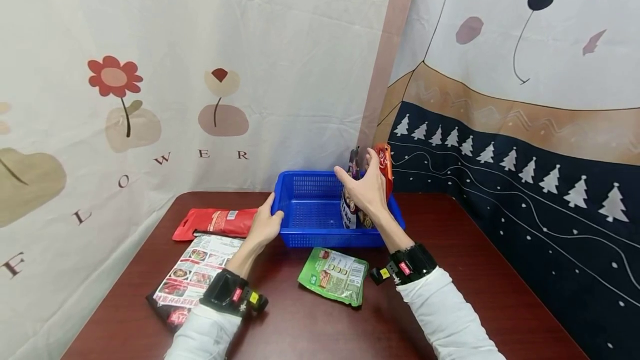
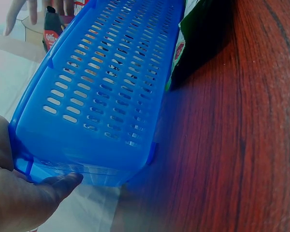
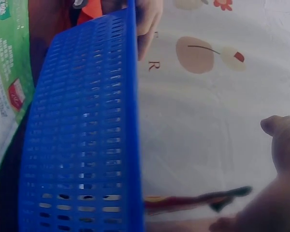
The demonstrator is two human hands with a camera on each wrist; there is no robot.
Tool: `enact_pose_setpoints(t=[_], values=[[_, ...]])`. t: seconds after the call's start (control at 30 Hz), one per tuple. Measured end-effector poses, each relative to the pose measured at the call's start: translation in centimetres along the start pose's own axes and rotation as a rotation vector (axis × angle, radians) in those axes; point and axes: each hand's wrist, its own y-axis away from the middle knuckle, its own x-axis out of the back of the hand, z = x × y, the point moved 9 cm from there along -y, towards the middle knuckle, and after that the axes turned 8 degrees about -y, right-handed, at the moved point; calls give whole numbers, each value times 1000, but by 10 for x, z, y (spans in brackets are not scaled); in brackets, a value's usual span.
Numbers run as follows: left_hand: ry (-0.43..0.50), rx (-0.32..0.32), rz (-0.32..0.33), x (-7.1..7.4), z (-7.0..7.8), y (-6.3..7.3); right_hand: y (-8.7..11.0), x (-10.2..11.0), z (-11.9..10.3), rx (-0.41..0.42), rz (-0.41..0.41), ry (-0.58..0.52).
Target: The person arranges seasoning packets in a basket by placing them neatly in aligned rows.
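A blue plastic basket (image 1: pixel 320 239) with slotted walls stands at the back of the table. My left hand (image 1: pixel 264 226) grips its left end, thumb against the outer wall in the left wrist view and the fingers largely hidden. Above the right part of the basket is my right hand (image 1: pixel 369 189), thumb and fingers spread apart. A dark printed pouch (image 1: pixel 348 213) stands upright in the basket just below that hand, its top edge (image 3: pixel 203 199) apart from the thumb in the right wrist view. Behind the hand, an orange-red packet (image 1: pixel 384 163) stands at the basket's right end.
A green pouch (image 1: pixel 334 275) lies in front of the basket. To the left are a red packet (image 1: pixel 217 222) and a black-and-white printed bag (image 1: pixel 192 271) on the brown table (image 1: pixel 310 332). Printed cloths (image 1: pixel 300 71) hang close behind the table and along its right side.
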Motion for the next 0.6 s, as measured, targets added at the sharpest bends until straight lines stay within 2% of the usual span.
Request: enact_pose_setpoints(t=[0.17, 0.23, 0.3, 0.5, 0.53, 0.6], values=[[29, 4, -35, 12, 34, 25, 2, 3, -14, 54, -12, 8], [65, 16, -57, 14, 42, 31, 4, 3, -21, 78, -13, 10], [57, 16, -57, 13, 37, 27, 5, 3, -28, 97, -14, 11], [12, 0, -38, -3, -8, -6, 11, 2, -40, 131, -26, 35], [19, -2, -39, -6, -12, -9, 12, 2, -42, 136, -26, 41], [39, -19, -39, -4, -9, -6, 13, 3, -44, 149, -26, 49]])
